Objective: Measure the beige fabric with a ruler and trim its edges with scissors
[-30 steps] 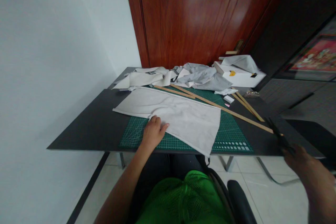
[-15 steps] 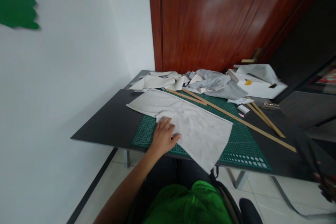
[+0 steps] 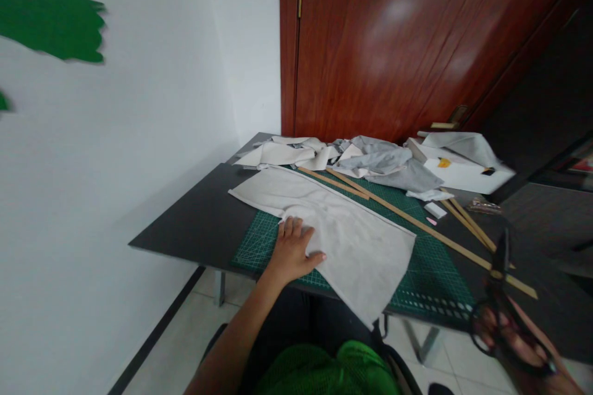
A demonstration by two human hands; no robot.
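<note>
A piece of whitish cloth (image 3: 356, 241) lies spread across the green cutting mat (image 3: 254, 244), one corner drooping over the table's front edge. My left hand (image 3: 294, 250) rests flat on the cloth's near left edge, fingers spread and thumb apart. At the lower right, my right hand (image 3: 523, 336) grips a pair of black scissors (image 3: 497, 274) by the handles, held up over the table's right end with the blades pointing away from me. The blades look closed, though motion blurs them a little.
Wooden rulers (image 3: 407, 216) lie beyond and right of the cloth. Crumpled grey and white fabric (image 3: 380, 157) is heaped along the back, beside a white box (image 3: 463, 173). A small white block (image 3: 435, 210) sits near the rulers. A wall (image 3: 162, 105) borders the black table (image 3: 194, 216) on the left.
My right hand has come in from the right edge, carrying the scissors into clear view. My left hand stays on the cloth. The whole view has shifted slightly.
</note>
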